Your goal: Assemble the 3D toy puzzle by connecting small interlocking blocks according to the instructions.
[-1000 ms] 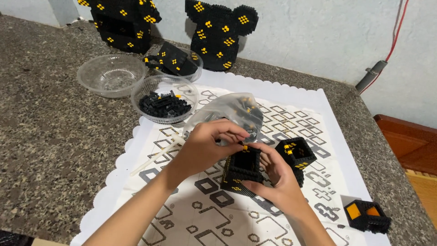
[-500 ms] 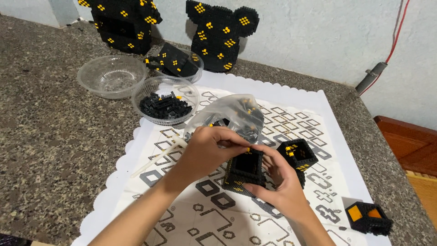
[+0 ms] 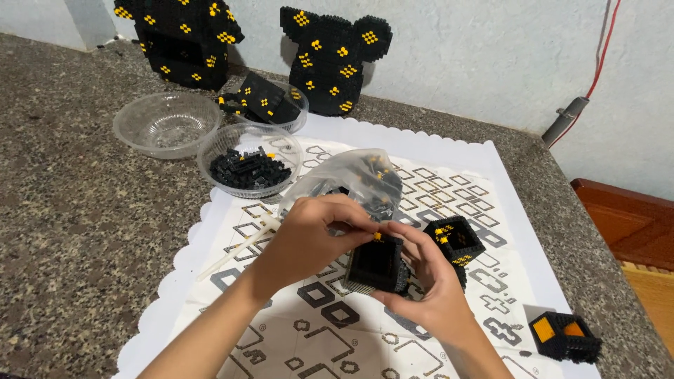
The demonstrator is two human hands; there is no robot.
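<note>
Both hands meet over the middle of the white patterned mat [image 3: 449, 151] on the speckled stone table [image 3: 70, 231]. The right hand [image 3: 432, 291] cups a black brick block [image 3: 377, 264] from below and the side, its grip closed around it. The left hand [image 3: 309, 235] comes in from nine o'clock, fingertips pinched narrow on a tiny yellow piece [image 3: 378, 236] at the block's top edge. Just at twelve o'clock of the hands lies a crumpled clear bag [image 3: 351, 175]. At two o'clock sits a black-and-yellow cube [image 3: 455, 238]. At ten o'clock stands a clear bowl of black bricks [image 3: 247, 168], with an empty bowl [image 3: 165, 125] beyond it.
</note>
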